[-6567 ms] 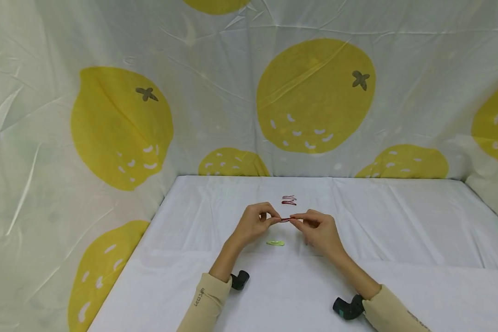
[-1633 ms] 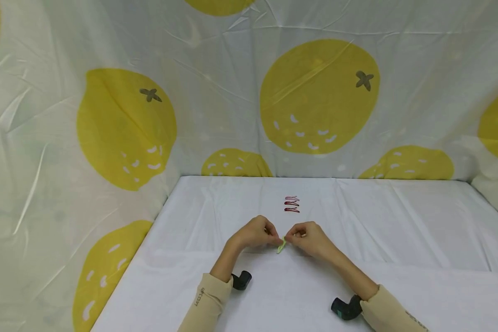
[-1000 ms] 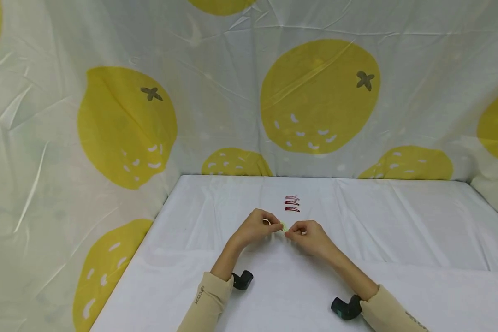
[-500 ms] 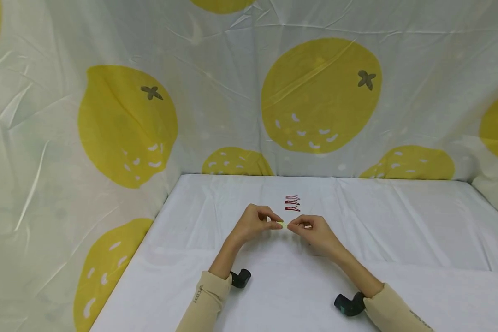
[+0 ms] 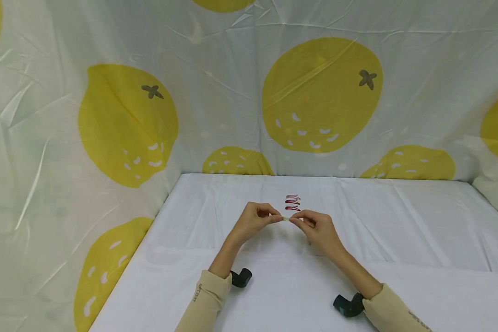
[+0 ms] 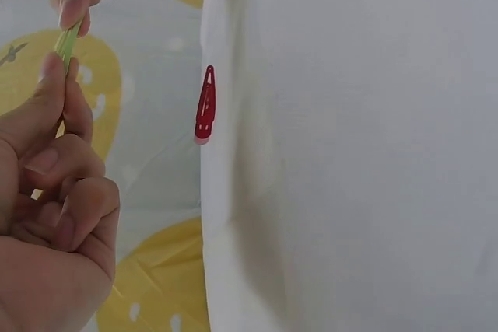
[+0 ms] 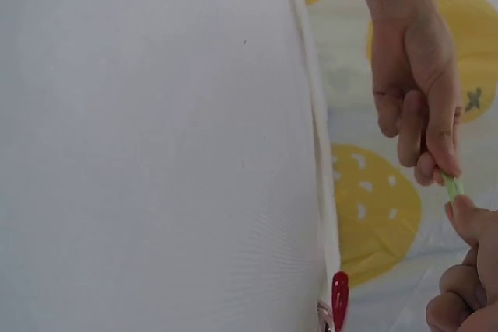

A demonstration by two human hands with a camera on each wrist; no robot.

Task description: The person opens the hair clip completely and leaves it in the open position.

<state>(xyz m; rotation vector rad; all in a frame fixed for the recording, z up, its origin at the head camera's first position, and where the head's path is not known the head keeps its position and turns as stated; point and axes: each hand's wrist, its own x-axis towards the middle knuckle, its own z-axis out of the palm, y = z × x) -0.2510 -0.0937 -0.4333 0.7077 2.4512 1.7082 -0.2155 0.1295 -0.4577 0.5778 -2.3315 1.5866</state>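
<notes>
A light green snap hair clip (image 5: 286,219) is held level in the air between both hands, just in front of a row of clips. My left hand (image 5: 251,223) pinches one end with thumb and forefinger. The other end is pinched by my right hand (image 5: 318,230). In the left wrist view only the middle of the green clip (image 6: 68,46) shows, fingertips covering its ends. A dark red clip (image 5: 292,208) lies nearest the hands, a second red clip (image 5: 292,201) behind it, and a pink clip (image 5: 292,197) farthest back.
A white cloth covers the table (image 5: 398,221), whose far edge meets a curtain (image 5: 216,92) printed with lemons. Black wrist cameras stick out at the left wrist (image 5: 241,277) and the right wrist (image 5: 347,305), low over the cloth.
Earlier both hands held a red clip, which now lies at the row's near end. They picked the green clip off the table, turned it level and moved it toward the row.
</notes>
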